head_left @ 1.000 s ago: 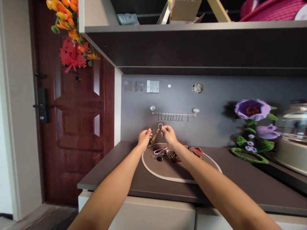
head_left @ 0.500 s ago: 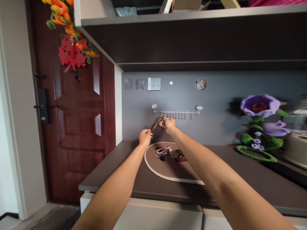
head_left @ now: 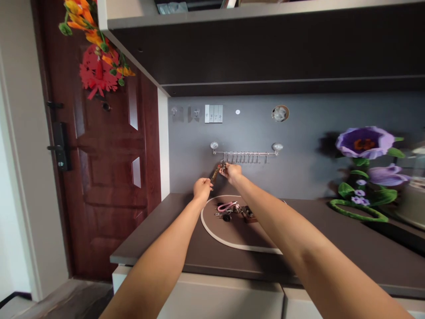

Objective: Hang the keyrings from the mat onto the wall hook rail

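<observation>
My right hand (head_left: pixel 231 172) pinches the ring end of a bunch of keys (head_left: pixel 223 166), just below the left end of a clear hook rail (head_left: pixel 245 153) on the grey wall. A dark strap with light markings (head_left: pixel 215 173) slants down from the keys, and my left hand (head_left: pixel 202 188) is closed on its lower end. Whether the key ring touches a hook is too small to tell. Below, on an oval brown mat with a pale rim (head_left: pixel 215 238), lie more keys with a pink loop (head_left: pixel 226 207) and a small dark brown object (head_left: pixel 249 215), partly hidden by my right forearm.
Purple fabric flowers (head_left: pixel 364 141) and a pale domed object (head_left: pixel 413 199) stand at the right of the counter (head_left: pixel 159 237). A shelf (head_left: pixel 265 48) overhangs the wall. Wall switches (head_left: pixel 214 114) sit above the rail. At left is a red-brown door (head_left: pixel 113 199).
The view has shifted slightly. My right hand and the key ring sit a little closer under the rail's left end; both hands keep their hold.
</observation>
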{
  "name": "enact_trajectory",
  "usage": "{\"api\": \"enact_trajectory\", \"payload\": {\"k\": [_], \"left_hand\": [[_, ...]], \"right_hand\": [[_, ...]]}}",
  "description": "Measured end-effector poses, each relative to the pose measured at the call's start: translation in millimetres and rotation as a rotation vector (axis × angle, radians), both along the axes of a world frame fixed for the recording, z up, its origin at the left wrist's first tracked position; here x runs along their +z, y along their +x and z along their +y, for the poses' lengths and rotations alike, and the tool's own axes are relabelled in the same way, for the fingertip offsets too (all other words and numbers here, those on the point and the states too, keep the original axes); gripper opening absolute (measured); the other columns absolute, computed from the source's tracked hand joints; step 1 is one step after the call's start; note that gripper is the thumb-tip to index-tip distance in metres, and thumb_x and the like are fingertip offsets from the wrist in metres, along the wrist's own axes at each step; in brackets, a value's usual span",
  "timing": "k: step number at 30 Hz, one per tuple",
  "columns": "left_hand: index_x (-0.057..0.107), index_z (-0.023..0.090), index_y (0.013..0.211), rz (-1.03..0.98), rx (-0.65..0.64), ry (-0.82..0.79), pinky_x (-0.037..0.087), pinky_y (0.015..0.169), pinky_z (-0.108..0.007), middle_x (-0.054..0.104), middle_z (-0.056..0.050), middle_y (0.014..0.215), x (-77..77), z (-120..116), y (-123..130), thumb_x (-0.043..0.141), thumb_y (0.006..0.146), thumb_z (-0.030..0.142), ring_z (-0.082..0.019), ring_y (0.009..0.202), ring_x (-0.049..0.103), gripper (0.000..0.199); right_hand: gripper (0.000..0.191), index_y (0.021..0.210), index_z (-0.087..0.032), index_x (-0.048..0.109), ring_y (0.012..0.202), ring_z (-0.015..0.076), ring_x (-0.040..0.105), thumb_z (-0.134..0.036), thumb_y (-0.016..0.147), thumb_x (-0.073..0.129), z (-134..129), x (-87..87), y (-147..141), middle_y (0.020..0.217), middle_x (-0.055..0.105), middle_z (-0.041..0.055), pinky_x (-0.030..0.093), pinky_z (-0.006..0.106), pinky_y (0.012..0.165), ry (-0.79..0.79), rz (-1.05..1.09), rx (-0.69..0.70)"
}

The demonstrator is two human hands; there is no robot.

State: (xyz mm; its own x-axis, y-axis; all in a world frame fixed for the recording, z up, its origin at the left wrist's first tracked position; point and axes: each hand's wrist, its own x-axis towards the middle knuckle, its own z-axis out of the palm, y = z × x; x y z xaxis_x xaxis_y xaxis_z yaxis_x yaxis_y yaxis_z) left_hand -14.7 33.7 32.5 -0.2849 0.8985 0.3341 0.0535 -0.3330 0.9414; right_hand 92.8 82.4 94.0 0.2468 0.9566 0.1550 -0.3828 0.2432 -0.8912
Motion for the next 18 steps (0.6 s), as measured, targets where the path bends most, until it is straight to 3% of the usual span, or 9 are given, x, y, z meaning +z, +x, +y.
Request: {"api": "enact_trajectory", "payload": {"k": [10, 18], "left_hand": [[0.054, 0.013, 0.070, 0.017, -0.009, -0.003, 0.037, 0.049, -0.019, 0.059, -0.002, 0.063, -1.6, -0.5, -0.9, 0.043, 0.075, 0.022, -0.006, 0.044, 0.048, 0.014], [0.052, 0.014, 0.066, 0.087, -0.035, -0.046, 0.036, 0.049, -0.020, 0.058, -0.001, 0.062, -4.8, -0.7, 1.6, 0.045, 0.076, 0.022, -0.006, 0.043, 0.047, 0.014]], "right_hand": [[0.011, 0.069, -0.014, 0.048, 0.043, 0.0065, 0.051, -0.012, 0.079, 0.044, -0.8, -10.5, 3.0, 0.049, 0.054, -0.0013, 0.050, 0.021, 0.047, 0.012, -0.125, -0.009], [0.012, 0.062, -0.013, 0.051, 0.039, 0.0044, 0.045, -0.014, 0.073, 0.050, 1.4, -16.3, 12.2, 0.046, 0.052, -0.0022, 0.039, 0.016, 0.042, 0.046, -0.216, -0.018]]}}
